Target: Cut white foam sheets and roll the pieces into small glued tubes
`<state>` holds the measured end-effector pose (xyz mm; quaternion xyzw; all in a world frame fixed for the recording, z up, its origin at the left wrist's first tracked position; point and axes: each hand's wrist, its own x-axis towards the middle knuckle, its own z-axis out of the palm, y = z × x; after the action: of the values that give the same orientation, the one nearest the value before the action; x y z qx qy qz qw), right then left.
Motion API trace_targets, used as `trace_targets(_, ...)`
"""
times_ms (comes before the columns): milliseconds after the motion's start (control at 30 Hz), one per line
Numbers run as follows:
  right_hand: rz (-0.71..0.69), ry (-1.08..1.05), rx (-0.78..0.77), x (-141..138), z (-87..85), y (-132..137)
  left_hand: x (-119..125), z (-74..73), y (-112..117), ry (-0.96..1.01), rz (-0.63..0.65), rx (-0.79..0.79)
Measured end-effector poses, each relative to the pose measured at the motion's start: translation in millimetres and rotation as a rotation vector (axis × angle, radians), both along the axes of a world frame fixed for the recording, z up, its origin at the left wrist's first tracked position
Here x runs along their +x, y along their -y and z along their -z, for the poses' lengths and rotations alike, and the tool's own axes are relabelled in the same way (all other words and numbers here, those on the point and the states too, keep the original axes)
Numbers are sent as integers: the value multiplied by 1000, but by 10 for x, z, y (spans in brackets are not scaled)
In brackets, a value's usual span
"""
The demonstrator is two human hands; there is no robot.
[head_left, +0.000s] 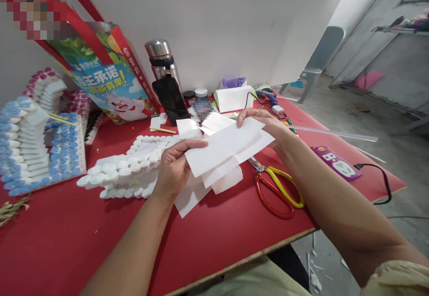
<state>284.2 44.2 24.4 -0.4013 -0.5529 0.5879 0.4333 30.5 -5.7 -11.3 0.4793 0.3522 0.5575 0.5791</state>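
Observation:
Two overlapping sheets of white paper (223, 146) are stretched between my hands above the red table. My left hand (176, 166) pinches their left end, thumb on top. At the far right edge my right hand (259, 126) grips them, its thumb over the top edge and other fingers hidden behind. Below lie more loose white paper pieces (192, 197). Scissors (275, 188) with one red and one yellow handle rest beside the papers, under my right forearm. Left of my left hand sits a white craft piece (124, 171) edged with rounded white knobs.
A blue-and-white craft piece (60, 153) stands at the left near a colourful shopping bag (110, 77). A steel flask (161, 54) and a black phone (170, 99) stand at the back. A purple power strip (337, 164) with a cable lies near the table's right edge.

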Motion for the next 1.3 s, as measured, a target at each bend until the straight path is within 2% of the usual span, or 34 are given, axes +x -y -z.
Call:
trace_targets(167, 43, 98, 36, 12, 1, -18, -45, -16, -1, -49, 47, 25)
trace_targets(300, -20, 71, 21, 12, -11, -5, -89, -39, -12, -68, 99, 88)
trace_targets(600, 9, 182, 136, -25, 36, 8, -21, 50, -71, -237, -95, 98)
trace_targets(733, -1, 7, 90, -1, 60, -44, -30, 38, -94, -110, -71, -19)
trace_targets(867, -119, -109, 13, 23, 103, -91, -21, 34, -109, -24, -22, -140)
trace_targets(1033, -166, -93, 87, -68, 151, -49, 23, 23, -88, 32, -129, -19)
trace_targets(1200, -185, -31, 75, -117, 149, -10, 19, -6, -41, -237, -260, 43)
trace_targets(1300, -178, -61, 62, -66, 132, -33, 6, -2, -54, -214, -271, 26)
